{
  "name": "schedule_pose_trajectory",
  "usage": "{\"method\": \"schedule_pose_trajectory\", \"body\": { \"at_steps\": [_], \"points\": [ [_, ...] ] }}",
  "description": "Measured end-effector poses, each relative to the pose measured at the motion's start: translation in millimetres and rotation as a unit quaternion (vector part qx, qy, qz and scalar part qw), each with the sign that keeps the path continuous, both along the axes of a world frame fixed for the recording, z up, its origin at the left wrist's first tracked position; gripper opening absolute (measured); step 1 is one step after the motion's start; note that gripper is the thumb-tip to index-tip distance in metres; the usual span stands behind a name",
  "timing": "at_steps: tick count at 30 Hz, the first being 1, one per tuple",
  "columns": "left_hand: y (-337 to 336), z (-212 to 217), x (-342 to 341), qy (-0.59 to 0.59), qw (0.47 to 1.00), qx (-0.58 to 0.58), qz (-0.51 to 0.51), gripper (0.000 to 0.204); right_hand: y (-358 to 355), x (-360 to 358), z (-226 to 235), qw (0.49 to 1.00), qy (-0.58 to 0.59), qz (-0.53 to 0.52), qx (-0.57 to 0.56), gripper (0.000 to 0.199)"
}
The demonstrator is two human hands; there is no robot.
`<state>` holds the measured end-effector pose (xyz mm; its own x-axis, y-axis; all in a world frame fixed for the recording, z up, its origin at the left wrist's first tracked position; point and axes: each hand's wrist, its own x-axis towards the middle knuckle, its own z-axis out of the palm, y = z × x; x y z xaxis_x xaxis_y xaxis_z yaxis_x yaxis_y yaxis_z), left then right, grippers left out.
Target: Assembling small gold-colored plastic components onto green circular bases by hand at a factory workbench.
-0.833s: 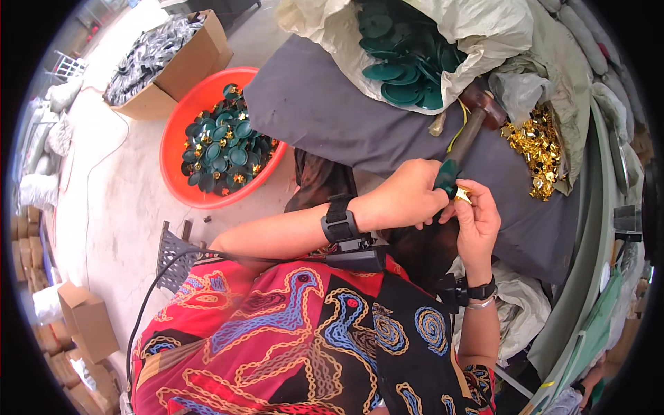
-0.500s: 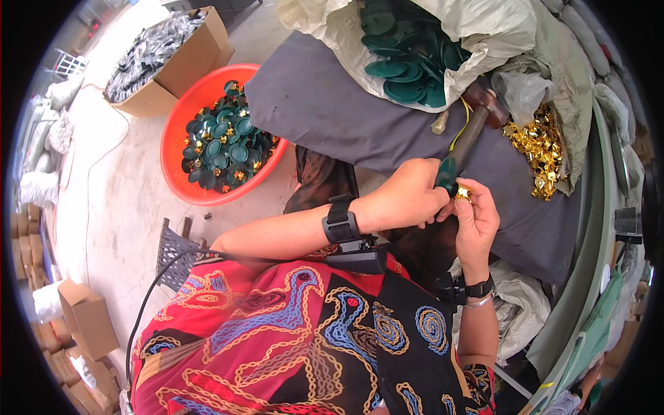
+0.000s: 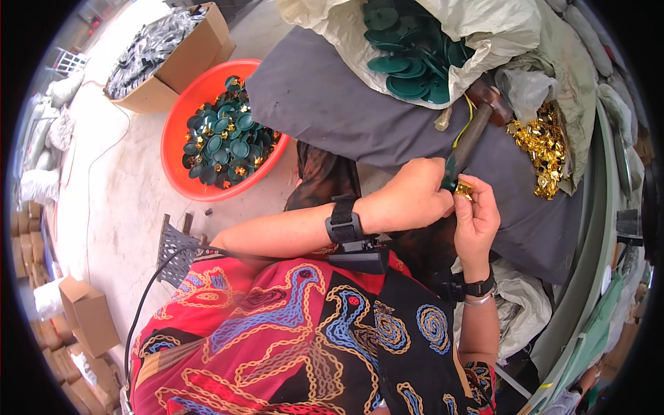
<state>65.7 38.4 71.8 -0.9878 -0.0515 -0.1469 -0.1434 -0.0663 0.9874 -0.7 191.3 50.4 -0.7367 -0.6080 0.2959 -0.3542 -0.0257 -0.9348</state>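
My left hand (image 3: 411, 194) is closed round a dark green plastic disc (image 3: 450, 173), seen nearly edge-on. Beside it, my right hand (image 3: 477, 218) pinches a small shiny gold piece (image 3: 464, 188) between thumb and fingers, right against the disc. Fingers hide part of both pieces. Just beyond the hands lies a hammer with a dark handle (image 3: 472, 135) and a brown head (image 3: 489, 100). More green discs (image 3: 408, 55) fill a white sack (image 3: 487, 45) at the top. A heap of loose gold pieces (image 3: 543, 152) lies on the grey cloth to the right.
An orange-red basin (image 3: 173, 162) at left holds several green discs with gold pieces. Behind it stands a cardboard box (image 3: 190, 59) of dark strips. Grey cloth (image 3: 332, 104) covers the work surface. A clear plastic bag (image 3: 529, 93) sits near the gold heap; another carton (image 3: 90, 318) stands lower left.
The green disc has turned more edge-on in my left hand. The gold piece has tilted slightly in my right fingers; both hands stay close together.
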Motion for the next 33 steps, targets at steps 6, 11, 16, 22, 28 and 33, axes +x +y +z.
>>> {"method": "schedule_pose_trajectory", "body": {
  "at_steps": [6,11,16,22,28,33],
  "points": [
    [11,-12,-2,0.156,0.946,-0.275,0.075,0.016,-3,1,1,0.991,0.105,-0.043,0.067,0.015],
    [21,-13,1,0.225,0.864,-0.444,0.080,0.028,-10,3,-7,0.990,-0.130,-0.046,-0.039,0.015],
    [1,-19,-3,0.245,0.860,-0.433,0.111,0.027,-17,-10,7,0.956,-0.287,0.050,-0.037,0.021],
    [-111,6,35,0.071,0.959,-0.010,0.275,0.023,13,-72,11,0.994,-0.070,-0.081,0.036,0.029],
    [-256,-29,130,-0.006,0.877,-0.117,0.465,0.026,109,-156,4,0.766,0.352,-0.336,0.420,0.038],
    [-283,-47,120,-0.123,0.599,-0.644,0.460,0.044,131,-176,-4,0.737,0.300,-0.311,0.519,0.035]
  ]
}}
